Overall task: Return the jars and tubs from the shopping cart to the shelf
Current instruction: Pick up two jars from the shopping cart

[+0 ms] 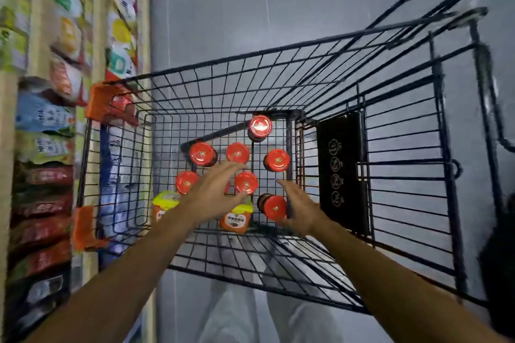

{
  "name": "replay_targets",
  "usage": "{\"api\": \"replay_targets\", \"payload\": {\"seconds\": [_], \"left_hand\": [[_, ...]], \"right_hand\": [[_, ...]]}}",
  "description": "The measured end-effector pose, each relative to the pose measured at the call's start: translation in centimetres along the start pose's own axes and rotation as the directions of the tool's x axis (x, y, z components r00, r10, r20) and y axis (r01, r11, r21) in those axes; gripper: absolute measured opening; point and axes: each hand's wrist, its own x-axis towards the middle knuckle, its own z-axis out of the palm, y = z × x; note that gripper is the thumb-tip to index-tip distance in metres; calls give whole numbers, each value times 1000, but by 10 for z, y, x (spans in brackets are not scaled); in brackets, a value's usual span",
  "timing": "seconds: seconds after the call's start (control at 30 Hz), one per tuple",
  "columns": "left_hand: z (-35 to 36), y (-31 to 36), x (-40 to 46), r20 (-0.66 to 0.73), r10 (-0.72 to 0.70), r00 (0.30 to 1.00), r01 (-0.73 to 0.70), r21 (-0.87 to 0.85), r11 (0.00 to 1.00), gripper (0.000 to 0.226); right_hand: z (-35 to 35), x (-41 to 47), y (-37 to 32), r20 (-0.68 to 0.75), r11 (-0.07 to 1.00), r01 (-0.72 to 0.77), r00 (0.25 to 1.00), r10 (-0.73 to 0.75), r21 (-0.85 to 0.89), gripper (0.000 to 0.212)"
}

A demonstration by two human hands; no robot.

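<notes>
Shopping cart [328, 44], beside shelf [41, 147] at left: red-lidded jars [237, 152] and orange tubs [235, 220] on floor of cart; left hand [214, 192] and right hand [299, 206] reaching in, fingers apart, empty; next, close on nearest jars.

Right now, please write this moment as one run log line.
phase: reaching into cart | left hand: open, over jars | right hand: open, beside tipped jar | tubs: in cart
</notes>
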Motion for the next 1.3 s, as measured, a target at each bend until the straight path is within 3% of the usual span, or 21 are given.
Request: {"api": "replay_targets", "payload": {"seconds": [0.23,0.4,0.53,0.83,1.0,1.3], "left_hand": [[21,-34,12,9,-30,999,30,6,1000,69],[40,-45,22,-9,59,998,-59,-28,998,65],[55,-48,25,-14,49,999,-50,-32,998,71],[78,-36,50,84,14,996,-35,257,966,92],[94,-32,73,112,-37,993,-23,493,870,98],[96,-35,76,110,-53,993,-8,492,871,83]], "right_hand": [[52,42,33,74,995,-56,996,49,84,107],[64,45,36,-69,990,-41,996,51,135,84],[63,41,36,-98,987,-33,994,49,155,73],[23,3,23,-192,977,-29,979,71,213,71],[13,-4,26,-223,957,-53,967,120,284,74],[5,-9,28,-252,968,-35,963,99,250,74]]}}
